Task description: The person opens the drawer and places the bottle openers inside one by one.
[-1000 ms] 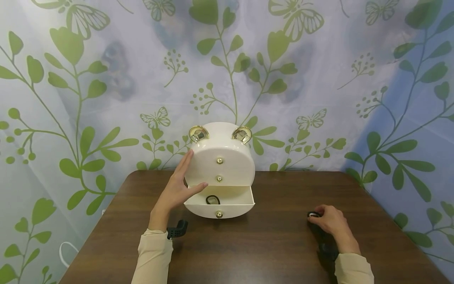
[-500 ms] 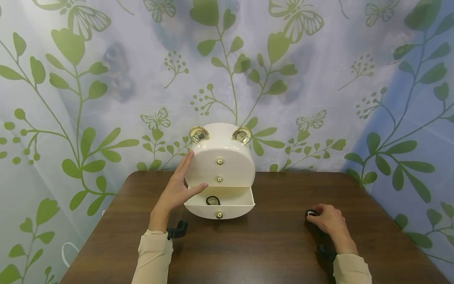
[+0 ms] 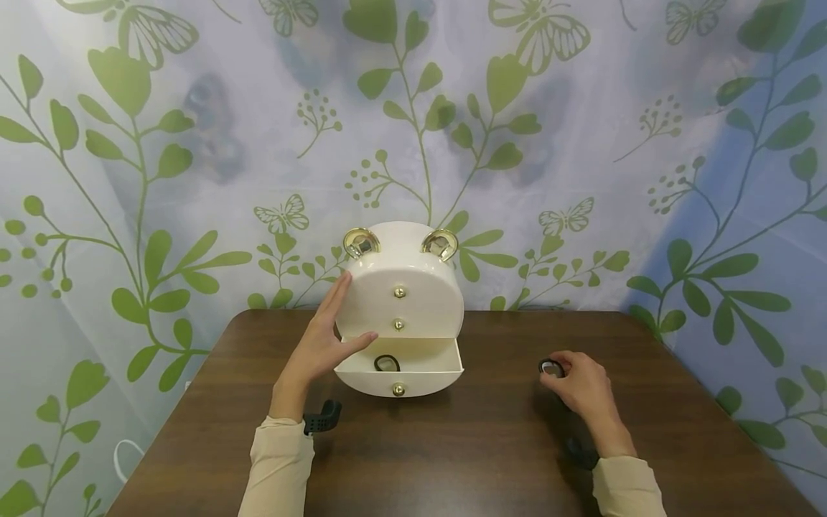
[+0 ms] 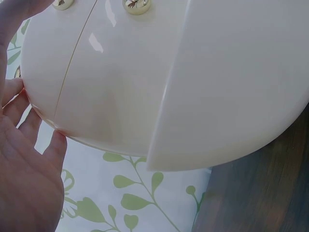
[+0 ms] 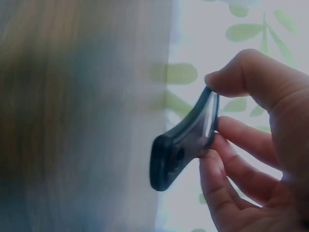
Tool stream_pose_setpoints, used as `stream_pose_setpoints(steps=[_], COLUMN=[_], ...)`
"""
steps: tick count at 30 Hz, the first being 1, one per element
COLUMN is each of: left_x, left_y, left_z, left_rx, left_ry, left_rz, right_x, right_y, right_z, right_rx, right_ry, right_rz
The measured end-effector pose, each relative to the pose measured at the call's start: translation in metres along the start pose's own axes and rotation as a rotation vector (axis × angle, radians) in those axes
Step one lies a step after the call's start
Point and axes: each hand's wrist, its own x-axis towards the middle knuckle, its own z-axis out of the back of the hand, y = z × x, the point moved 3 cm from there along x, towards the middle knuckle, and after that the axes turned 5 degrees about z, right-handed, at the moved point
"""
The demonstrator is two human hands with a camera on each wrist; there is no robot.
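Observation:
A white drawer box with gold ears and gold knobs stands on the table, its bottom drawer pulled out. Inside that drawer lies a dark oval ring-like piece. My left hand rests its fingertips against the box's left side, fingers spread and mostly straight; the left wrist view shows them at the white shell's edge. To the right of the box, my right hand pinches a small dark-rimmed, curved oval piece between thumb and fingers. Its exact kind is unclear.
The brown wooden table runs back to a curtain printed with green leaves and butterflies. Dark straps sit at the wrists. A white loop of cord hangs beyond the table's left edge.
My right hand has lifted and moved left, towards the box, with the dark-rimmed oval piece in its fingers. The left hand and the pulled-out drawer have stayed in place.

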Motion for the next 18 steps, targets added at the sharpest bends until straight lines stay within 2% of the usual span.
stream_pose_setpoints(steps=[7,18], left_x=[0.001,0.0], left_y=[0.0,-0.003], left_z=[-0.001,0.001], left_rx=[-0.004,-0.001], left_ry=[0.004,0.012], left_rz=[0.012,0.03], right_x=[0.004,0.012], right_y=[0.026,0.068], right_z=[-0.002,-0.006], right_rx=[0.045,0.137], right_ry=[-0.08,-0.119], right_rz=[0.047,0.084])
